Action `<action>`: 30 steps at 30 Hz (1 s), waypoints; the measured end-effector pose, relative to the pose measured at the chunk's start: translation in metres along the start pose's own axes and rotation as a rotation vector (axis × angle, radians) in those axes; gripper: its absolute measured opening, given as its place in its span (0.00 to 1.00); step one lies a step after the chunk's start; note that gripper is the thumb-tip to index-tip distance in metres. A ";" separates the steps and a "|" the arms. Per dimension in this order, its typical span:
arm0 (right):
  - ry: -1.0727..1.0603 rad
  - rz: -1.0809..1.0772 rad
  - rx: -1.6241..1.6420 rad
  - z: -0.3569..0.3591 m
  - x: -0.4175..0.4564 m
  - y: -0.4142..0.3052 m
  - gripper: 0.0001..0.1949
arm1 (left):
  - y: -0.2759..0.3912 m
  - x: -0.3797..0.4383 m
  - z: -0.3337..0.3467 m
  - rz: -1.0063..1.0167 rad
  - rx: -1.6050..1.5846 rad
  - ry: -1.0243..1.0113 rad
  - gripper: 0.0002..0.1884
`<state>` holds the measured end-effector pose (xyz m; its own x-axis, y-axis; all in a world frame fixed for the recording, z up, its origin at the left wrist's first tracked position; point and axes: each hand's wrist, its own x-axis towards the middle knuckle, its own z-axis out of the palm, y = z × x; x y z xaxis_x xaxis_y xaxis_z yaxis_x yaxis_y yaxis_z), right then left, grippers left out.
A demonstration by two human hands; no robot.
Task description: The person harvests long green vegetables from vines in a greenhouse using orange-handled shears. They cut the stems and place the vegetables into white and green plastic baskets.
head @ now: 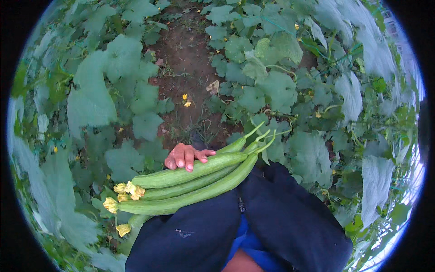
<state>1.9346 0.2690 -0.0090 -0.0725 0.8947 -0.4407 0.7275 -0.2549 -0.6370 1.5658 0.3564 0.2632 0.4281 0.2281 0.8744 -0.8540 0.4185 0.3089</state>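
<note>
Several long green luffa gourds [190, 200] lie together across the front of my body, still bearing stems at the right end. Withered yellow blossoms [134, 190] cling to their left tips. My left hand [188, 157] comes up from the far side of the bundle and curls its fingers over the upper gourd [153, 180]. The wrist and forearm are hidden beneath the gourds. Below the bundle, at its left, another pale green gourd [139, 219] shows only in part. My right hand is out of view; a dark sleeve [289, 190] is seen on that side.
Broad leafy vines [91, 88] crowd the left, with more foliage [275, 88] at the right. Between them runs a strip of bare brown soil [185, 57] with fallen yellow flowers [186, 101] and a dry leaf [213, 87]. Thin green netting cords [277, 24] cross the right-hand plants.
</note>
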 end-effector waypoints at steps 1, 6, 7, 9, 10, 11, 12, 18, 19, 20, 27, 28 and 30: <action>-0.005 0.010 0.003 -0.006 -0.003 0.010 0.27 | -0.005 0.001 -0.003 -0.003 -0.005 -0.012 0.17; 0.011 0.019 0.070 -0.018 -0.006 0.015 0.28 | -0.014 0.001 -0.005 -0.008 -0.028 -0.050 0.21; 0.022 0.001 0.091 -0.024 0.002 0.007 0.28 | -0.009 0.002 -0.002 -0.023 -0.010 -0.050 0.20; 0.055 -0.032 0.128 -0.048 0.015 -0.010 0.29 | -0.003 0.009 -0.004 -0.034 0.022 -0.056 0.19; 0.077 -0.042 0.140 -0.060 0.020 -0.021 0.29 | -0.003 0.011 -0.002 -0.030 0.018 -0.046 0.19; 0.087 -0.060 0.146 -0.071 0.031 -0.033 0.29 | -0.002 0.011 0.001 -0.033 0.023 -0.034 0.19; 0.103 -0.073 0.149 -0.085 0.041 -0.045 0.29 | -0.004 0.012 0.003 -0.019 0.033 -0.021 0.19; 0.208 -0.001 -0.116 -0.161 0.082 -0.114 0.32 | -0.013 0.017 0.007 0.083 0.057 0.035 0.20; 0.226 0.037 -0.212 -0.175 0.084 -0.127 0.33 | -0.015 0.020 0.005 0.102 0.064 0.022 0.20; 0.182 0.051 -0.306 -0.178 0.098 -0.117 0.34 | -0.019 0.016 0.004 0.099 0.071 -0.012 0.21; 0.056 0.078 -0.949 -0.184 0.078 -0.124 0.29 | -0.079 -0.070 0.033 0.115 0.121 -0.087 0.21; 0.020 0.145 -0.946 -0.184 0.074 -0.114 0.29 | -0.087 -0.092 0.040 0.100 0.128 -0.099 0.21; 0.042 0.205 -1.023 -0.219 0.070 -0.077 0.28 | -0.105 -0.126 0.054 0.061 0.134 -0.150 0.22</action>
<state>2.0230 0.4313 0.1476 0.1271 0.8866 -0.4447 0.9552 0.0115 0.2959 1.5859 0.2359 0.1407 0.3343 0.1123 0.9357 -0.9129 0.2853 0.2919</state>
